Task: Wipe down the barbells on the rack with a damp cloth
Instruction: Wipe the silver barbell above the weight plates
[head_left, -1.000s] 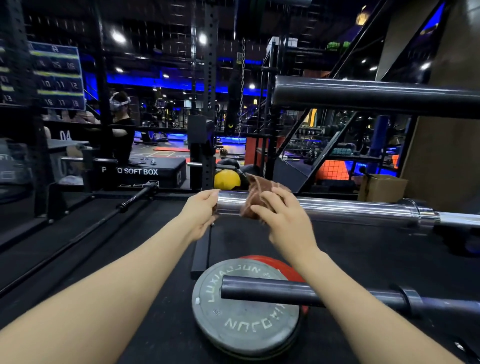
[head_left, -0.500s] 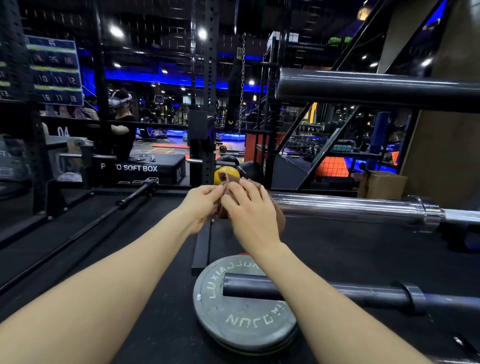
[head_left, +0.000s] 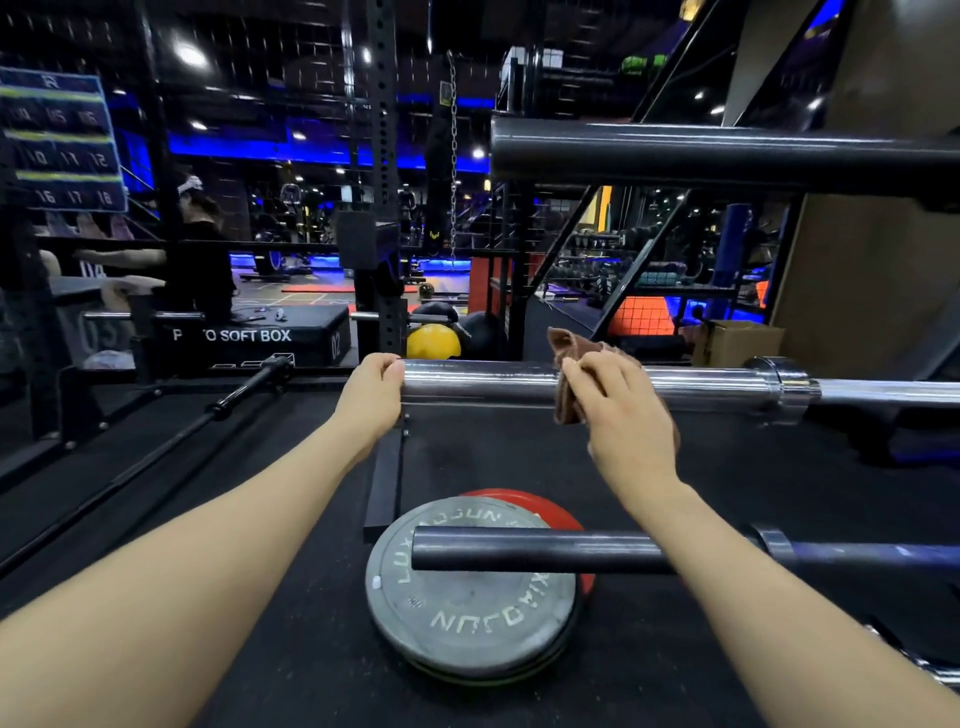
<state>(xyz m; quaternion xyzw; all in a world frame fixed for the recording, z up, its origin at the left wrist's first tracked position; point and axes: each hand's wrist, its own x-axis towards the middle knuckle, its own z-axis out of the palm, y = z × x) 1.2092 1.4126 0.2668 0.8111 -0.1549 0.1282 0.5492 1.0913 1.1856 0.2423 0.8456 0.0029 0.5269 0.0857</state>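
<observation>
Dark gym hall with blue strip lights fills the background, and black rubber flooring (head_left: 519, 457) lies under the bars. On the near side, the left hand (head_left: 370, 395) curls its fingers round the free end of the shiny chrome barbell sleeve (head_left: 478, 382) and grips it. The right hand (head_left: 621, 410) pinches a crumpled brown cloth (head_left: 569, 374) between thumb and fingers, and it presses this cloth against the same sleeve, a little to the right of the left hand. One corner of the cloth stands up above the sleeve and another part hangs down in front of it. This chrome barbell lies horizontal and runs to the right, past a thick chrome collar (head_left: 784, 387), out of the view. Above it a dark matte barbell sleeve (head_left: 701, 158) lies horizontal too, and below, nearer to the person, a second dark barbell sleeve (head_left: 524, 556) reaches over a grey round weight plate (head_left: 467, 618) with pale letters. Under this plate a red weight plate (head_left: 545, 506) shows at the far edge. Further away, a yellow ball (head_left: 432, 342) sits behind the chrome sleeve, a black foam box (head_left: 249, 338) with white letters stands to the left, and a brown cardboard box (head_left: 737, 343) stands at the right
</observation>
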